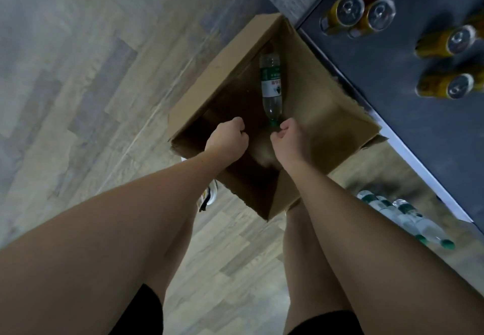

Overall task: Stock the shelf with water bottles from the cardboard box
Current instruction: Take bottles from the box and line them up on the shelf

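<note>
right hand (286, 139) pinches the water bottle (271, 86) cap inside the cardboard box (322, 114) (left hand (227, 139) fisted, empty).

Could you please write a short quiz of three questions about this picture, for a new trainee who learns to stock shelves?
1. True or false: the cardboard box holds one visible water bottle.
2. Which hand pinches the bottle's green cap?
A. the left hand
B. the right hand
C. neither
3. Fill in: the yellow cans stand on the dark ____ shelf, while the bottles already stocked lie on the level below it.

Key
1. True; it leans against the box wall, cap end toward the person.
2. B; the left hand is closed beside it, with nothing visible in it.
3. upper
</note>
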